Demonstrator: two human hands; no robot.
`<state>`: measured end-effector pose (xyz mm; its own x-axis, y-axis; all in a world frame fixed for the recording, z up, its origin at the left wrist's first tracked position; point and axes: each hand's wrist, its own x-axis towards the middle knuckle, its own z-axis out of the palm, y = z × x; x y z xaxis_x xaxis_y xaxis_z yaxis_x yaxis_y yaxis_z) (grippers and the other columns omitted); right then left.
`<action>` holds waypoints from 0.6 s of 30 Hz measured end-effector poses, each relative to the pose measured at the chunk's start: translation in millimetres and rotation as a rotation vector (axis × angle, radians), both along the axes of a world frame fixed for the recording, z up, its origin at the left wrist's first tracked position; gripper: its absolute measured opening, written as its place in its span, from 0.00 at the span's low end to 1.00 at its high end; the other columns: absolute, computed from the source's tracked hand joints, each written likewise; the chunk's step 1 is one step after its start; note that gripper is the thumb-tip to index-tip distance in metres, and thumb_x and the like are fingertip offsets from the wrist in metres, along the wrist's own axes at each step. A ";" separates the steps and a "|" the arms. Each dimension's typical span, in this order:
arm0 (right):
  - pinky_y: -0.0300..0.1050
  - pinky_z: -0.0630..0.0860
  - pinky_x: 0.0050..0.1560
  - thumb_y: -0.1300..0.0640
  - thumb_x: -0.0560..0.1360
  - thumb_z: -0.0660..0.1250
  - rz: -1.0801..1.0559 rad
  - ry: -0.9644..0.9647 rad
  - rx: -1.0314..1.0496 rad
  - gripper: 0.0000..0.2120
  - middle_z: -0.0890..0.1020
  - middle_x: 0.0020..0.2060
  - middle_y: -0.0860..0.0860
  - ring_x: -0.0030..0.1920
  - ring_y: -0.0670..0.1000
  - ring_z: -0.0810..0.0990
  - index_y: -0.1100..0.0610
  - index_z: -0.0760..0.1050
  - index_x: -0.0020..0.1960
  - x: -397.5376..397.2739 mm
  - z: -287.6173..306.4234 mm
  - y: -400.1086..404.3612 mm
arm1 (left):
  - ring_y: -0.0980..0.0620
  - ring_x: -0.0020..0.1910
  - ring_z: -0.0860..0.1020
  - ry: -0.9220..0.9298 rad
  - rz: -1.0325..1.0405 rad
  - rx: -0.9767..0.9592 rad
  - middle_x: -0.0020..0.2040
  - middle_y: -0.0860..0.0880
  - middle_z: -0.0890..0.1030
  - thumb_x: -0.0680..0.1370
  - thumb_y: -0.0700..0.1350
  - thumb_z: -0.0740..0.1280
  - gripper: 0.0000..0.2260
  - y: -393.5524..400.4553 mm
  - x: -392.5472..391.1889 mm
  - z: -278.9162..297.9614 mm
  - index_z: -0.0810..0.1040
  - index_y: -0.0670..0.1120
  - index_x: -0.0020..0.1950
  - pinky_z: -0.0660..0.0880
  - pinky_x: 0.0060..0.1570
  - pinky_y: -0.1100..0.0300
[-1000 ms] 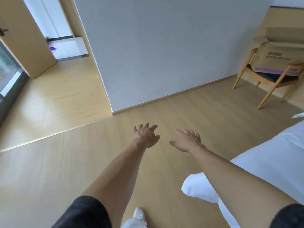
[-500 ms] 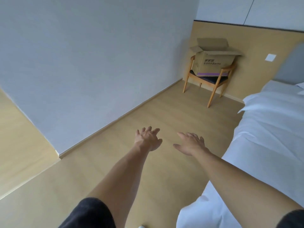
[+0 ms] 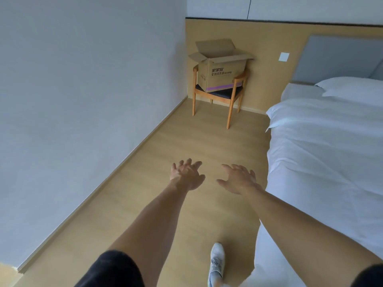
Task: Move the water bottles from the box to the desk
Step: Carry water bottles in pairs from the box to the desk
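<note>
A white sneaker [image 3: 216,264] steps on the wood floor [image 3: 165,214] below both arms. The left hand [image 3: 186,176] and right hand [image 3: 238,179] reach forward, each grip spread and empty. Right of them lies a white bed [image 3: 323,154]. Far ahead, an open cardboard box [image 3: 222,68] sits on a wooden chair [image 3: 232,96].

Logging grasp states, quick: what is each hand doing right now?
Left hand: open, fingers spread, holding nothing.
Right hand: open, fingers spread, holding nothing.
</note>
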<state>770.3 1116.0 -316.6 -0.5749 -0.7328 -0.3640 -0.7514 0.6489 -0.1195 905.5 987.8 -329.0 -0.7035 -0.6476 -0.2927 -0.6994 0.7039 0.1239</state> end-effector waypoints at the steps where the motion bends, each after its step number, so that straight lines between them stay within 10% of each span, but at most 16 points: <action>1: 0.61 0.51 0.78 0.35 0.79 0.58 -0.006 -0.004 0.009 0.33 0.60 0.80 0.52 0.80 0.55 0.55 0.43 0.54 0.81 -5.7 -2.0 -9.9 | 0.43 0.77 0.60 -0.003 -0.005 0.007 0.79 0.48 0.61 0.82 0.62 0.56 0.27 -10.8 -6.2 -2.2 0.57 0.58 0.80 0.55 0.76 0.44; 18: 0.60 0.53 0.77 0.34 0.79 0.57 0.065 -0.047 -0.047 0.33 0.58 0.80 0.52 0.79 0.57 0.56 0.44 0.54 0.81 -173.4 -16.4 -263.8 | 0.43 0.76 0.62 -0.069 0.060 -0.054 0.78 0.48 0.63 0.81 0.62 0.56 0.26 -258.7 -167.3 -3.0 0.58 0.59 0.79 0.56 0.74 0.44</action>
